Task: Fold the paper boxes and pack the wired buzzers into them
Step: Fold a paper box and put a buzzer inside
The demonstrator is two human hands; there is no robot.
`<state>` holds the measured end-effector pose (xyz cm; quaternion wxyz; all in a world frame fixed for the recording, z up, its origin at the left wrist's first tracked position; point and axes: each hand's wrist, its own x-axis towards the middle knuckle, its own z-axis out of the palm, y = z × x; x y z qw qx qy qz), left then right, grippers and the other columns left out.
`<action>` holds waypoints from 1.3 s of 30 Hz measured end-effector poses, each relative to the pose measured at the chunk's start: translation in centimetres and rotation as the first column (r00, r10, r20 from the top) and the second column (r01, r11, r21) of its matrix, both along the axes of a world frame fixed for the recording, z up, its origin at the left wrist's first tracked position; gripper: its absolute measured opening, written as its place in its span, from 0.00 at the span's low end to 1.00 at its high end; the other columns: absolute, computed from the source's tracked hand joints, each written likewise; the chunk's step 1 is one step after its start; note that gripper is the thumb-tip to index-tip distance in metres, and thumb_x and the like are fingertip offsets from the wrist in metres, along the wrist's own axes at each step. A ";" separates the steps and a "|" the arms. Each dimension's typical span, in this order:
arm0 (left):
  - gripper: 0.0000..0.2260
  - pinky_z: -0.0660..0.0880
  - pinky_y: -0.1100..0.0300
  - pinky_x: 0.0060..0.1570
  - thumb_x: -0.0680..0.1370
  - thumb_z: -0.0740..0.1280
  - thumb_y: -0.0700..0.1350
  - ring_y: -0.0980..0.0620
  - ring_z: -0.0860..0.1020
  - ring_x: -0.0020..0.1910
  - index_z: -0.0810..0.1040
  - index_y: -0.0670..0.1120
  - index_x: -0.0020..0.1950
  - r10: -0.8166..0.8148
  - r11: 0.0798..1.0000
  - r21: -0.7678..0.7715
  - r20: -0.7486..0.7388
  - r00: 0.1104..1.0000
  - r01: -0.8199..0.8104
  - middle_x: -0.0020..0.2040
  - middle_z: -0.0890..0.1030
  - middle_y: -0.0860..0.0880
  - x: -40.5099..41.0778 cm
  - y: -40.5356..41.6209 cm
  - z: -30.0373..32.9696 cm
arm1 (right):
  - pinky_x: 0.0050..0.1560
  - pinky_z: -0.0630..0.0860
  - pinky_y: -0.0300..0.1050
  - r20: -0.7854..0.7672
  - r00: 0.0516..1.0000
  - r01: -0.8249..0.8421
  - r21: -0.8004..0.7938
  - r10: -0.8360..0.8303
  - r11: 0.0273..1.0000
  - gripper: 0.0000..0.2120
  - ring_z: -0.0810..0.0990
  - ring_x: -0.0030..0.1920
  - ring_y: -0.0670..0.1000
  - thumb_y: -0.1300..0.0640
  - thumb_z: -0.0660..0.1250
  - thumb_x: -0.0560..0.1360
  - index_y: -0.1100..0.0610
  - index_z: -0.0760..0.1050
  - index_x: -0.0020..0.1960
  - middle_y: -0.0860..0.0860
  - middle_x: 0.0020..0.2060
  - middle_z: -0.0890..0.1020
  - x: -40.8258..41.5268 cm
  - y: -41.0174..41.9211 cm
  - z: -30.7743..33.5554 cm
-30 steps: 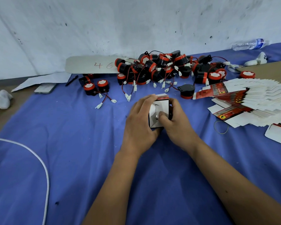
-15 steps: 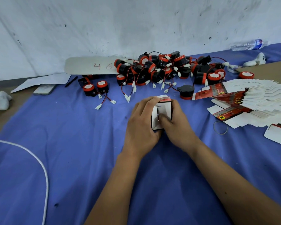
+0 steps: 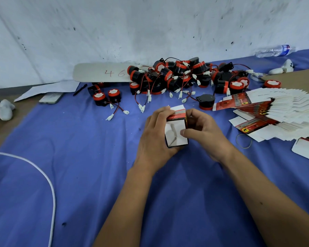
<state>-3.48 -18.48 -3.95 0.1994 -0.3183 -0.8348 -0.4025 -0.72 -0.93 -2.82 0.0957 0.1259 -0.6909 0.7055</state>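
A small paper box, white with red and black print, sits between my hands at the middle of the blue cloth. My left hand grips its left side and underside. My right hand holds its right side, with the thumb pressing a white end flap. A heap of black-and-red wired buzzers lies behind, by the wall. Two more buzzers stand apart on the left, and one black buzzer lies close behind the box. Flat unfolded boxes fan out at the right.
A white cable curves across the cloth at the left. A phone, a pen and paper lie at the back left. A water bottle lies at the back right. A rubber band rests near the flat boxes.
The box has tilted, so that its red top edge and white end flap face the camera more. My right thumb has shifted across the flap. Both hands stay around the box.
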 end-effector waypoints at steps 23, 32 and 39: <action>0.27 0.82 0.57 0.56 0.71 0.77 0.31 0.53 0.84 0.60 0.82 0.51 0.65 -0.287 0.878 0.467 0.345 0.893 0.102 0.60 0.85 0.55 -0.5 -1.1 0.3 | 0.51 0.83 0.52 0.068 0.995 0.076 -0.016 -0.075 0.997 0.18 0.86 0.51 0.60 0.70 0.75 0.72 0.61 0.77 0.59 0.58 0.50 0.86 0.2 0.8 -0.3; 0.29 0.79 0.60 0.59 0.73 0.77 0.32 0.50 0.78 0.69 0.76 0.45 0.73 -0.358 0.891 0.418 0.405 0.841 0.178 0.69 0.79 0.47 -0.5 -1.0 0.1 | 0.52 0.82 0.50 0.042 0.994 0.095 0.173 -0.103 0.980 0.20 0.85 0.52 0.52 0.73 0.72 0.72 0.54 0.78 0.58 0.50 0.50 0.86 0.4 0.4 -0.2; 0.21 0.75 0.56 0.67 0.81 0.68 0.33 0.51 0.75 0.71 0.76 0.45 0.74 -0.323 0.906 0.387 0.370 0.871 0.172 0.71 0.77 0.46 -0.1 0.2 0.0 | 0.50 0.82 0.49 -0.080 0.961 0.276 0.372 -0.265 0.886 0.16 0.84 0.48 0.48 0.63 0.76 0.72 0.53 0.78 0.56 0.47 0.46 0.85 0.4 -0.3 -0.7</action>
